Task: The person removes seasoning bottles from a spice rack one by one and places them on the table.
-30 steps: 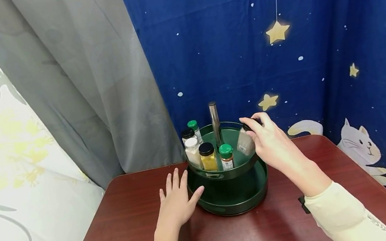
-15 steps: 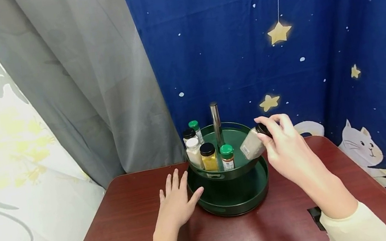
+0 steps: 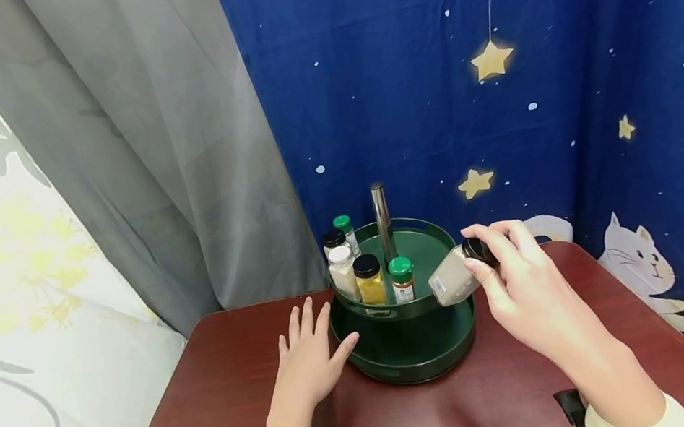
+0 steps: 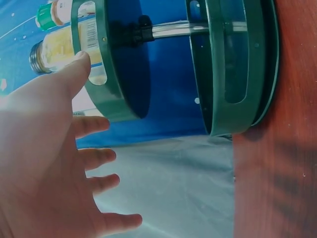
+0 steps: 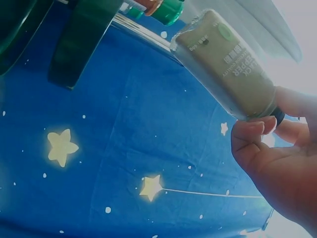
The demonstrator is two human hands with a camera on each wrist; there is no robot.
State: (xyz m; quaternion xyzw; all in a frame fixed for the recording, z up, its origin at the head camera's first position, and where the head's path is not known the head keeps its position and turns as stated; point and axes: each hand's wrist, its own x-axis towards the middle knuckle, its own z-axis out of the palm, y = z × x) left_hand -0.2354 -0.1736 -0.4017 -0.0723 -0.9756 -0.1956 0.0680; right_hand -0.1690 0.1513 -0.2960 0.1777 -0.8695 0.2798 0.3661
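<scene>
My right hand [image 3: 526, 290] grips a clear pepper jar [image 3: 454, 276] by its black cap, tilted with its base toward the rack. Printed letters reading "pepper" show on the greyish-brown jar [image 5: 228, 64] in the right wrist view. It overlaps the right rim of the green two-tier rack [image 3: 414, 305] in the head view. My left hand [image 3: 306, 361] is spread with straight fingers at the rack's left side; in the left wrist view its thumb [image 4: 79, 64] overlaps the upper tier's cutout. The upper tier bears a yellow-filled jar [image 3: 370, 282], a white-capped jar [image 3: 343, 272] and green-capped bottles.
A steel post [image 3: 383, 219] rises through the rack's middle. Below, the lower tier [image 3: 412, 368] stands on the reddish-brown table [image 3: 212, 407]. A grey curtain [image 3: 189, 155] and a blue star-patterned curtain [image 3: 416, 86] hang right behind the table.
My right hand has drawn the pepper jar from over the upper tier toward the right and nearer me, tilting it further. The left hand has barely moved.
</scene>
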